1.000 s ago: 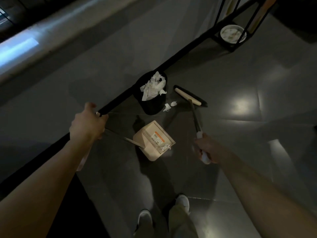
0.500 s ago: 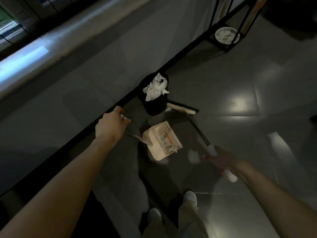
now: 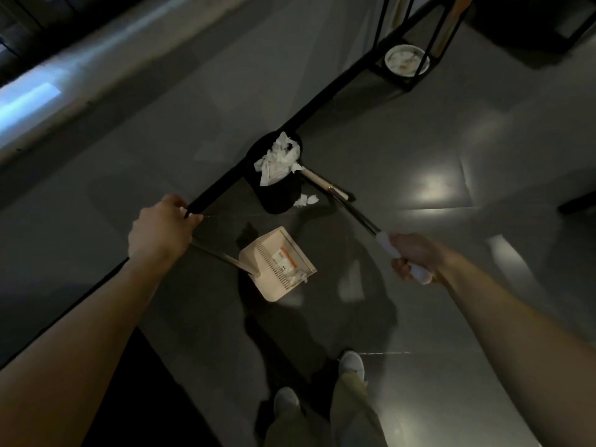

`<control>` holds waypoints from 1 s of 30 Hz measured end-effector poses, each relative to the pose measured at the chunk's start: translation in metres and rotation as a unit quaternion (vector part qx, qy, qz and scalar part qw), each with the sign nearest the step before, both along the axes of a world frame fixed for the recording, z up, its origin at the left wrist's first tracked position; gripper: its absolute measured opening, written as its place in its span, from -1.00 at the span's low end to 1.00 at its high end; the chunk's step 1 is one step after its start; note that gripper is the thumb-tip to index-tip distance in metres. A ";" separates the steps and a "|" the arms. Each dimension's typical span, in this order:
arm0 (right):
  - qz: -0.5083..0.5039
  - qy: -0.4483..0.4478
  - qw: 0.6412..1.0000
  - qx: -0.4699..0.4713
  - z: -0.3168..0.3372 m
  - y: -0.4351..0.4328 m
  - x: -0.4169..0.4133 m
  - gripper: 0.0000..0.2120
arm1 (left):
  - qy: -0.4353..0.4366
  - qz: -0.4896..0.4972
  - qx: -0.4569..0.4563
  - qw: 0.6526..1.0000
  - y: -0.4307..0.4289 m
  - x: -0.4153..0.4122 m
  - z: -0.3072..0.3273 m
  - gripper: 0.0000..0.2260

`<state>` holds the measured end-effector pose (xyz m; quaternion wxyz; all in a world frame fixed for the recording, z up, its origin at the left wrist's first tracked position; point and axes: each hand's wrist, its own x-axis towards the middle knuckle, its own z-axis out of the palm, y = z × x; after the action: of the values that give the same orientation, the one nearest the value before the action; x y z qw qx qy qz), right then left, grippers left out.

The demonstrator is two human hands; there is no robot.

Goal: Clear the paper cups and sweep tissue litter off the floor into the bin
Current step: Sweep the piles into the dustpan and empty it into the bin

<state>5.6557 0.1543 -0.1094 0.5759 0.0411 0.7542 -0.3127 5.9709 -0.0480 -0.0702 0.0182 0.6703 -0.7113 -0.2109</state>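
**Operator:** As I watched, the broom (image 3: 325, 185) head had drawn back from the bin (image 3: 277, 196) at centre frame. That bared tissue scraps (image 3: 306, 200) on the floor (image 3: 403, 150) between them.

**Supervisor:** Grips?

**Operator:** My right hand (image 3: 412, 256) was clenched round the broom and my left hand (image 3: 161, 227) gripped the dustpan (image 3: 280, 262). I judged those scraps still needed sweeping up.

**Supervisor:** Any writing?

**Operator:** Only an orange-and-white sticker (image 3: 283, 256) inside the dustpan, unreadable.
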 end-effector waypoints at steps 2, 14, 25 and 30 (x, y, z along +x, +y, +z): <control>0.013 -0.006 1.000 0.015 -0.003 -0.001 0.002 -0.62 | 0.001 0.015 0.000 1.000 -0.005 0.003 -0.003 -0.73; 0.220 0.051 0.969 0.098 0.045 0.061 0.017 -0.66 | -0.002 0.018 -0.005 1.000 -0.014 -0.004 0.002 -0.73; 0.228 0.049 0.971 0.055 0.059 0.055 0.031 -0.69 | 0.002 0.007 -0.008 1.000 0.003 0.014 0.000 -0.77; 0.187 0.035 0.982 0.017 0.055 0.041 0.051 -0.66 | -0.011 0.033 0.013 0.999 -0.001 0.020 0.002 -0.78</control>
<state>5.7063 0.1952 -0.0548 0.5964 -0.1018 0.7736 -0.1884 5.9914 -0.0488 -0.0677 0.0084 0.6961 -0.6859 -0.2118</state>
